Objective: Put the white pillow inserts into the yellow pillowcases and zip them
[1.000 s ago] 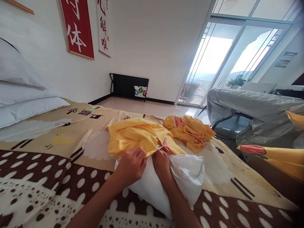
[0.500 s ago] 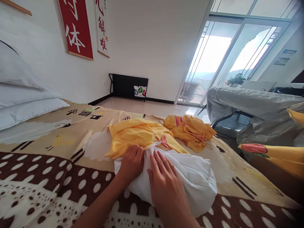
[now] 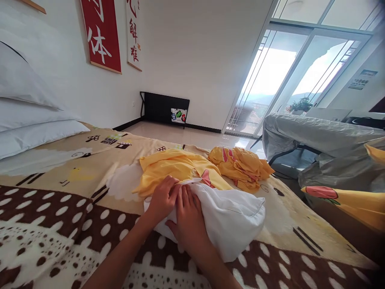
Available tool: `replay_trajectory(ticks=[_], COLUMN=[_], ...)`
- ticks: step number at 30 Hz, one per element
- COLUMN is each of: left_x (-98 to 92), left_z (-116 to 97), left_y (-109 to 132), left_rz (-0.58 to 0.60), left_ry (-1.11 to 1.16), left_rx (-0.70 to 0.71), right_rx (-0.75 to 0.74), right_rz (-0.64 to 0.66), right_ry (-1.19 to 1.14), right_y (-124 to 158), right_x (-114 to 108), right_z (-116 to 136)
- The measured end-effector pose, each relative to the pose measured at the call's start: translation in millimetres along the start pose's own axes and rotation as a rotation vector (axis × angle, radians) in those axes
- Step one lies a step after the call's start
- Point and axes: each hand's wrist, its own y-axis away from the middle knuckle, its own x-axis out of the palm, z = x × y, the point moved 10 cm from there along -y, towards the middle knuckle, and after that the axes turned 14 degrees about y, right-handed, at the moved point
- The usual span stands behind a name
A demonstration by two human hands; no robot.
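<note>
A plump white pillow lies on the bed in front of me, its far end against a yellow pillowcase with a pink print. The case is spread flat beyond the pillow, and white edging shows where the two meet. At that edge my left hand is closed on the yellow fabric, its fingertips partly hidden. Right beside it, my right hand grips the pillow, fingers together over the top and thumb apart lower down. The fingertips of both hands nearly touch.
A crumpled yellow cloth with pink patches lies beyond the pillow. White pillows are stacked at left on the patterned blanket. Yellow printed fabric juts in at right. A plastic-covered table stands near the sliding door.
My right hand has moved left, close against my left hand, and its fingers bend more. The white pillow's right end has shifted slightly left. The view has tilted a little.
</note>
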Motion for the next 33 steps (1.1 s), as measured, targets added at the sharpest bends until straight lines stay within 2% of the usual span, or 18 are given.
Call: replay_trajectory(ticks=[3,7,10,13,16,19,21,24,27,33], left_x=[25.6,51.7,42.8,12.3,-13.7,-23.3,-26.2,-20.3,-8.4,2.6], left_z=[-19,-45,-60,-65,-48,-18,1,29,52,66], left_y=[10,20,17,7,-4,-10,-10,-8,-6,-8], left_rz=[0.136,0.245,0.198,0.088,0.068,0.114,0.081,0.043,0.058,0.122], left_ry=[-0.168,-0.344,-0.334,-0.293,-0.313,-0.328,-0.327,-0.283,-0.171,-0.037], left_rx=[0.130,0.289,0.350,0.369,0.281,0.168,0.131,0.058,-0.044,-0.107], right_rx=[-0.056,0.024,0.078,0.154,0.185,0.204,0.201,0.174,0.148,0.072], right_rz=[0.022,-0.077,-0.108,-0.114,-0.104,-0.096,-0.114,-0.146,-0.149,-0.126], right_ry=[-0.069,-0.137,-0.186,-0.210,-0.211,-0.214,-0.221,-0.215,-0.180,-0.130], right_y=[-4,-11,-14,-14,-14,-15,-16,-15,-13,-15], right_x=[18,23,18,7,-5,-12,-18,-25,-30,-32], right_z=[-4,-38,-67,-92,-104,-107,-103,-94,-85,-74])
